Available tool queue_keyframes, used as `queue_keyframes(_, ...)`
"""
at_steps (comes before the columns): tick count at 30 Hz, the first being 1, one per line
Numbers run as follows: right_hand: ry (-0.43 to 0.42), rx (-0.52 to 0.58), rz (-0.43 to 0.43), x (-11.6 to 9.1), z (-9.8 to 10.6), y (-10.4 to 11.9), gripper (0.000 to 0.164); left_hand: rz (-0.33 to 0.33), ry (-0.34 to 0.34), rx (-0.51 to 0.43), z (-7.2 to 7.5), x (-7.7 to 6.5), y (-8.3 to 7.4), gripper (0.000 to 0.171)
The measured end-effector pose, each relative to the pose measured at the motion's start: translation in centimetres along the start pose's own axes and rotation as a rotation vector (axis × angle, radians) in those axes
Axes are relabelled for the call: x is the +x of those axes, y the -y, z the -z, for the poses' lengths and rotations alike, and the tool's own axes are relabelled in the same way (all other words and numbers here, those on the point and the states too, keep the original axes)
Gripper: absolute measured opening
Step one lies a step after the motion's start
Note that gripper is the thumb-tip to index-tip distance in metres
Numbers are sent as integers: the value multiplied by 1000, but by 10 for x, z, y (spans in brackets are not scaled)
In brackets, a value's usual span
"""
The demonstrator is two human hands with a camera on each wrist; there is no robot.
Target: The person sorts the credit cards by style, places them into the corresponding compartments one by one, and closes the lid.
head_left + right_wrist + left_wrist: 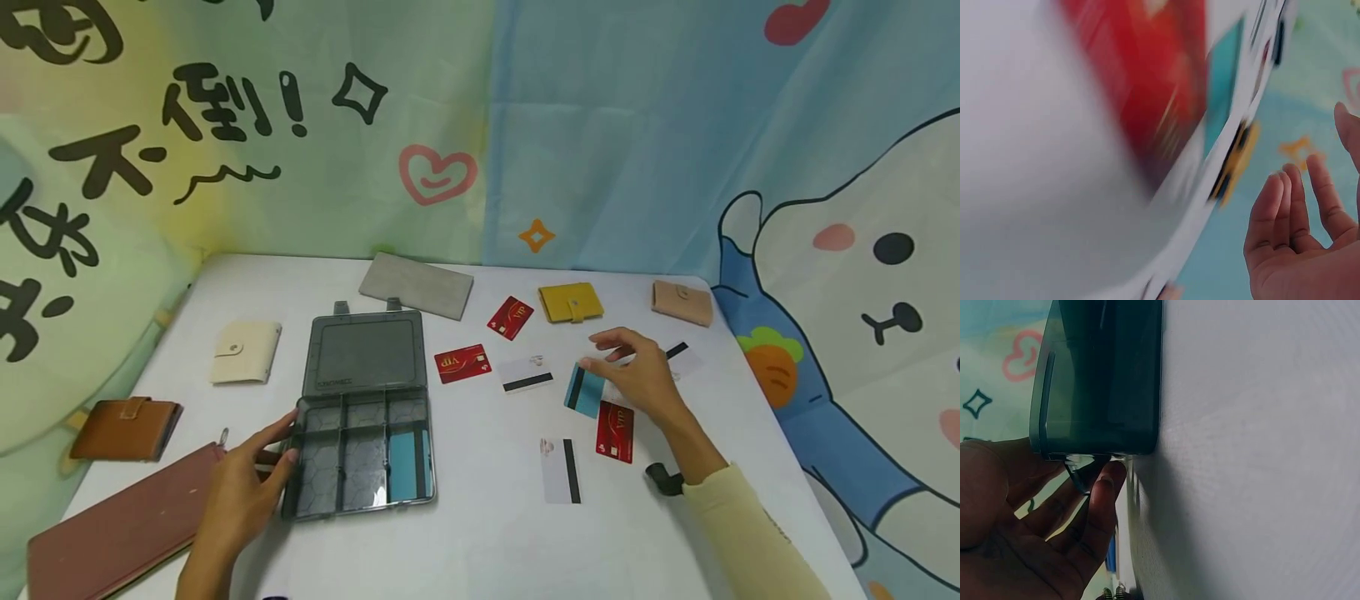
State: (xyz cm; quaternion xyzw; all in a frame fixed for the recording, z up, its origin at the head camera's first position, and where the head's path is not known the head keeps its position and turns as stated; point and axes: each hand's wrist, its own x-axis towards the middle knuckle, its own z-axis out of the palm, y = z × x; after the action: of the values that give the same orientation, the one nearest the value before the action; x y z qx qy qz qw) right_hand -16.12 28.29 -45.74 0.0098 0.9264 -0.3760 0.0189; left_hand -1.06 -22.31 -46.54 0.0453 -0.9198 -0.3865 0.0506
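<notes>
A smoky see-through compartment box [352,467] lies with its lid [367,350] folded back. Blue cards [408,467] with a dark stripe fill its front right compartment. At the left side wall my left hand [243,483] touches the box with relaxed fingers; the left wrist view shows the fingertips against its end. My right hand [637,375] hovers over the cards on the right, fingers apart and nothing held in the right wrist view. Its thumb overlaps the top of a loose blue card [583,392] in the head view. A red VIP card [615,432] lies just in front.
More red VIP cards [462,363] and white striped cards [561,471] are spread right of the box. Around the table stand a grey pouch [417,285], yellow wallet [572,302], pink wallet [681,302], cream wallet [245,352], brown wallet [126,430] and maroon pouch [127,533].
</notes>
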Motion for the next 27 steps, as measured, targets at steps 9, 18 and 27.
queue_keyframes(9,-109,-72,-155,18,49,-64,73,-14,5,-13,0,1,0,56)
queue_keyframes(18,-67,-104,-299,20,77,-99,89,-24,1,-19,0,2,1,56)
queue_keyframes(27,-5,-278,-459,26,78,-109,101,-10,-3,-15,0,1,2,56)
